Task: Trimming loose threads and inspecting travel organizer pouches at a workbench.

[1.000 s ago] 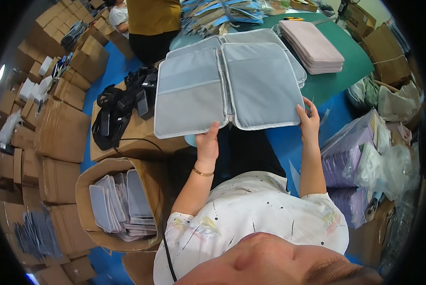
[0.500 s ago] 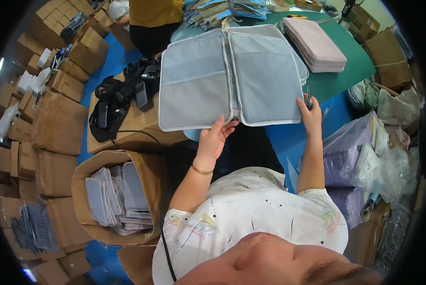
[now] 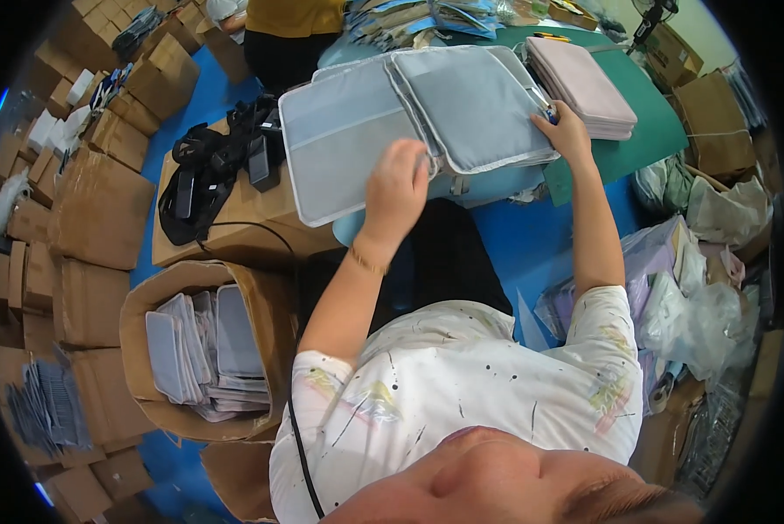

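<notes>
A grey zippered fabric case (image 3: pixel 470 109) lies spread open, its two panels joined by a spine and edged in pale binding. My left hand (image 3: pixel 396 188) is raised over the lower end of the spine, fingers curled in and slightly blurred; what they hold, if anything, is hidden. At the case's right edge, my right hand (image 3: pixel 568 133) is closed round a small blue-and-metal tool (image 3: pixel 552 113), its thumb against the panel's border. The tool's exact kind is too small to make out. Beyond it sits a stack of pink cases (image 3: pixel 581 86).
A green mat (image 3: pixel 649 122) covers the table's right part. On a carton at left rest black straps with devices (image 3: pixel 208 179). An open carton (image 3: pixel 134 349) holds several grey cases. Plastic-wrapped purple goods (image 3: pixel 658 262) stand at right. Another person (image 3: pixel 291 39) is at the far side.
My left hand has come off the case's lower edge and risen over the spine. My right hand has moved up along the right edge. The case has tilted and shifted slightly left.
</notes>
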Demonstrator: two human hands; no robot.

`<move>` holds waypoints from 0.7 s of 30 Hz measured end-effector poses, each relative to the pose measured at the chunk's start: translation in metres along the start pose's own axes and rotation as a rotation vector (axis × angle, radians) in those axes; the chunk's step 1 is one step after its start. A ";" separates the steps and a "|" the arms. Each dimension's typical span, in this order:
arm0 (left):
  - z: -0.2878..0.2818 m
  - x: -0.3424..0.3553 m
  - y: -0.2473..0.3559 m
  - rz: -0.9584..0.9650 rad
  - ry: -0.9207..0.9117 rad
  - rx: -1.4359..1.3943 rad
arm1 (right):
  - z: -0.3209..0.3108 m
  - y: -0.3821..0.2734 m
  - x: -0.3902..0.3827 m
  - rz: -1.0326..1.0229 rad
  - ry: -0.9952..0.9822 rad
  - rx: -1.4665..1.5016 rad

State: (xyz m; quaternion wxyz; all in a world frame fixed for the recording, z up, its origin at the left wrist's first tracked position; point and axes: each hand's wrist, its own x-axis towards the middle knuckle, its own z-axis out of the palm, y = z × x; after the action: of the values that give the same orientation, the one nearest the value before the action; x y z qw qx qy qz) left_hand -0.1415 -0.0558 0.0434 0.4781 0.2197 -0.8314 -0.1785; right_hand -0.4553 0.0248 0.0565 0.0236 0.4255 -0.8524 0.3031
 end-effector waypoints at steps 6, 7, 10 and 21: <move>0.033 0.036 -0.040 -0.147 -0.096 0.139 | 0.011 -0.043 -0.020 -0.320 0.165 -0.079; 0.038 0.038 -0.043 -0.202 -0.144 0.174 | 0.013 -0.053 -0.026 -0.376 0.133 0.008; 0.046 0.045 -0.043 -0.294 -0.229 0.248 | 0.015 -0.082 -0.039 -0.446 -0.018 0.082; 0.045 0.038 -0.079 -0.291 -0.139 -0.115 | 0.028 -0.113 -0.049 -0.622 -0.181 -0.214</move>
State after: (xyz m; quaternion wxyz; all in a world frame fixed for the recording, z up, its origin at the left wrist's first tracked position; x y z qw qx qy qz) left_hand -0.1827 -0.1386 0.0084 0.4005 0.2970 -0.8103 -0.3080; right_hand -0.3348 -0.0066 0.0753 0.0837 0.6852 -0.7075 0.1515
